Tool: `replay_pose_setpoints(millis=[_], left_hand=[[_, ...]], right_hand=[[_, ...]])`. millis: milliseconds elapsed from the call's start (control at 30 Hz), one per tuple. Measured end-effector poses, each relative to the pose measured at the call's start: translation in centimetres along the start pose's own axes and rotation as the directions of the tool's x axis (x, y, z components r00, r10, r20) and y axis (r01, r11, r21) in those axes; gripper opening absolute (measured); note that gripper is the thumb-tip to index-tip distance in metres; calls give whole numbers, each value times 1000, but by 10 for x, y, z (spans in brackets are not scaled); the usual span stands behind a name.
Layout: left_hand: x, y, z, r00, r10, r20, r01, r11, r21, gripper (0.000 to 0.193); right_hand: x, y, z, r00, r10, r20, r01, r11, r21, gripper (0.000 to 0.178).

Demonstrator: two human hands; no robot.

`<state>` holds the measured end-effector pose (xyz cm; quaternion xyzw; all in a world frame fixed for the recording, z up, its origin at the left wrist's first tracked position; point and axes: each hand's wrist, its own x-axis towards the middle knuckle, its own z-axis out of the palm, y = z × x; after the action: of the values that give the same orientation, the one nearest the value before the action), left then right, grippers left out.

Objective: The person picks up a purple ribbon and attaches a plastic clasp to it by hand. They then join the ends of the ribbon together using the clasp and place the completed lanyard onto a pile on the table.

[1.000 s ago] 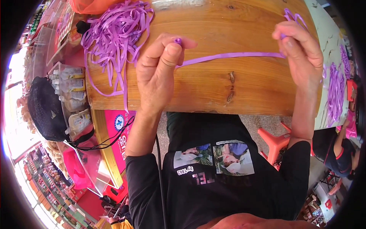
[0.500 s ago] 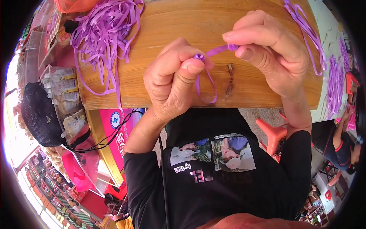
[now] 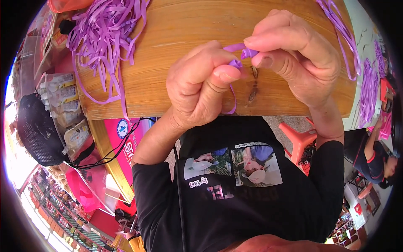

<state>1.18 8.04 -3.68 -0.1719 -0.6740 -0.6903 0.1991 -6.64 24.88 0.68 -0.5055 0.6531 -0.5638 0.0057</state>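
Observation:
Above the front part of the wooden table, both my hands are closed on a purple ribbon. My left hand pinches one rolled end between thumb and forefinger; the roll's curled tip shows over the thumb. A small coil of the same ribbon sits between the thumb and forefinger of my right hand. One strand runs behind the fingers from hand to hand, and a loose loop hangs below my left hand. The two rolls are close together but apart.
A tangled heap of purple ribbons lies on the wooden table at the far left. More purple strands lie at its right edge. Left of the table are clear bottles and a black mesh bag. An orange stool stands below.
My left hand has moved right, bringing its roll nearer to the right hand's coil. The coil in my right hand is lower and shows more. The view has shifted slightly.

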Motion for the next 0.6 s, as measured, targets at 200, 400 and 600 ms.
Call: replay_pose_setpoints(millis=[200,400,600], left_hand=[[0,-5,3,999,5,-48,-3,1000,28,16],[1,-5,2,1000,-11,-19,12,998,58,15],[1,-5,5,1000,-28,-9,28,999,20,15]], right_hand=[[-1,1,2,1000,-8,-5,7,998,-61,20],[3,1,0,998,-58,38,62,991,-120,22],[5,-3,-1,998,-3,57,12,988,-155,20]])
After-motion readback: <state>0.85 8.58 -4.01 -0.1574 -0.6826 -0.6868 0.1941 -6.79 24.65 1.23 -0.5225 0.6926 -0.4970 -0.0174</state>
